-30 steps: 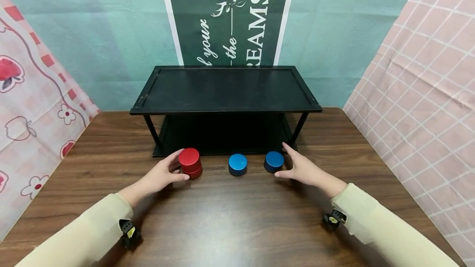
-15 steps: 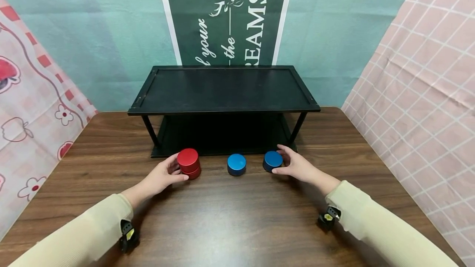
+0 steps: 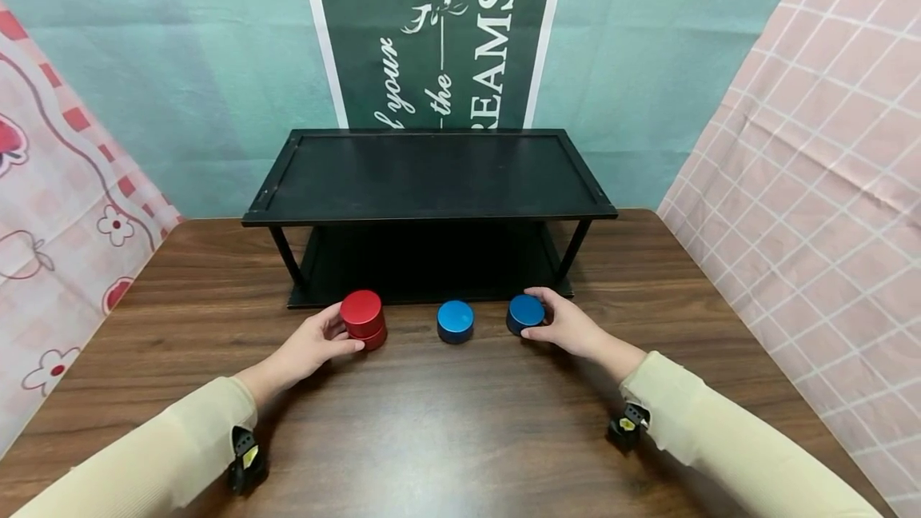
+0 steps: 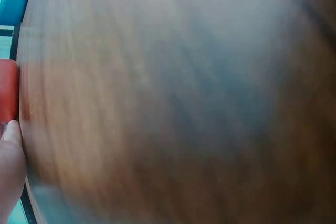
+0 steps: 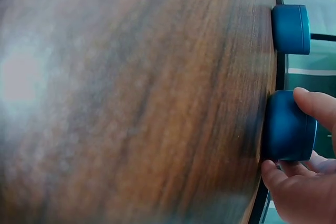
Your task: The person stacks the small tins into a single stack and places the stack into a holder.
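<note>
My left hand [image 3: 314, 342] holds a stack of two short red cylinders [image 3: 362, 312], its thumb against the lower one. The upper cylinder sits slightly off-centre. In the left wrist view only part of a red cylinder [image 4: 7, 92] shows, beside the thumb [image 4: 12, 137]. My right hand [image 3: 572, 328] grips a short dark-blue cylinder [image 3: 524, 313] that stands on the table. Close up in the right wrist view, the thumb and curled fingers of that hand [image 5: 307, 195] meet this cylinder [image 5: 286, 129] from both sides. Another blue cylinder [image 3: 455, 320] stands alone between the hands.
Behind the cylinders stands a black two-tier rack [image 3: 432, 178], its lower shelf [image 3: 424, 262] just beyond them. The wooden table [image 3: 432, 430] carries everything. A teal cloth [image 3: 180, 86] hangs at the back, with patterned pink cloths [image 3: 820, 206] at the sides.
My right hand has moved left, and its thumb and fingers have closed in around the right blue cylinder. My left hand stays at the red stack. The head view has shifted slightly.
</note>
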`<state>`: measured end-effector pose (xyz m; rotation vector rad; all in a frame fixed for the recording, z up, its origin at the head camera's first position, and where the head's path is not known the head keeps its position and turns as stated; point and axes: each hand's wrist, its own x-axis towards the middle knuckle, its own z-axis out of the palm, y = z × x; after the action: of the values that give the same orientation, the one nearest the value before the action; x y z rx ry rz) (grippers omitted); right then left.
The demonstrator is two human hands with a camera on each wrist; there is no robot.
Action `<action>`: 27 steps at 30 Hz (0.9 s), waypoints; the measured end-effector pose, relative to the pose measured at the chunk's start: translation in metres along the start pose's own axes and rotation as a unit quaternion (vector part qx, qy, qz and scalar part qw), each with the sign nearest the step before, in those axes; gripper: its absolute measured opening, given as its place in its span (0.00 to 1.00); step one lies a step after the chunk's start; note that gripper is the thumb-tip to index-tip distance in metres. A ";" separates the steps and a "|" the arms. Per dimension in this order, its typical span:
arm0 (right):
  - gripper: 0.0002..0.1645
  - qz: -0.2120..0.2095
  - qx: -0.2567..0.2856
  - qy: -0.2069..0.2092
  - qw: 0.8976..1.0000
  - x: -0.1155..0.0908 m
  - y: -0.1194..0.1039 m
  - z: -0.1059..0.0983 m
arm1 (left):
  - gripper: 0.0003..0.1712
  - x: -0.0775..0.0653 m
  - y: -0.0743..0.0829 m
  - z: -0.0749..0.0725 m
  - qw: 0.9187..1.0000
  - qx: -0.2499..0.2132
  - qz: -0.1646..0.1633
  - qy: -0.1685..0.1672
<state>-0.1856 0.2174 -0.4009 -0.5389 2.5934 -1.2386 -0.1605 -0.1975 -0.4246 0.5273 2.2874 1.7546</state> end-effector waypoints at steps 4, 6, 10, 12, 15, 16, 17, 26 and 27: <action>0.39 0.003 0.004 0.004 1.000 0.001 0.000 0.002 | 0.36 -0.002 -0.001 0.000 1.000 0.007 -0.005 0.004; 0.38 0.004 0.004 0.007 1.000 0.001 0.001 0.003 | 0.36 -0.003 -0.001 0.000 1.000 0.004 -0.007 0.004; 0.36 0.008 0.008 0.012 1.000 0.001 0.002 0.004 | 0.36 -0.002 -0.002 0.001 1.000 -0.001 -0.012 0.005; 0.35 0.011 0.009 0.013 1.000 0.001 0.002 0.004 | 0.36 -0.002 -0.002 0.001 1.000 -0.005 -0.018 0.007; 0.35 0.014 0.013 0.015 1.000 0.000 0.001 0.004 | 0.36 -0.002 -0.002 0.001 1.000 -0.007 -0.019 0.003; 0.36 0.015 0.016 0.016 1.000 0.000 0.002 0.005 | 0.36 -0.002 -0.003 0.001 1.000 -0.008 -0.020 0.002; 0.36 0.016 0.019 0.018 1.000 0.000 0.002 0.005 | 0.36 -0.002 -0.003 0.001 1.000 -0.009 -0.020 0.002; 0.34 0.017 0.022 0.027 0.999 0.001 0.004 0.004 | 0.37 -0.001 -0.003 -0.001 1.000 -0.022 -0.021 -0.005; 0.34 0.017 0.023 0.029 0.999 0.001 0.003 0.004 | 0.37 -0.001 -0.003 -0.001 0.999 -0.023 -0.022 -0.005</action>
<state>-0.1855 0.2161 -0.4062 -0.4531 2.6029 -1.3189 -0.1604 -0.1991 -0.4271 0.4720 2.2282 1.7761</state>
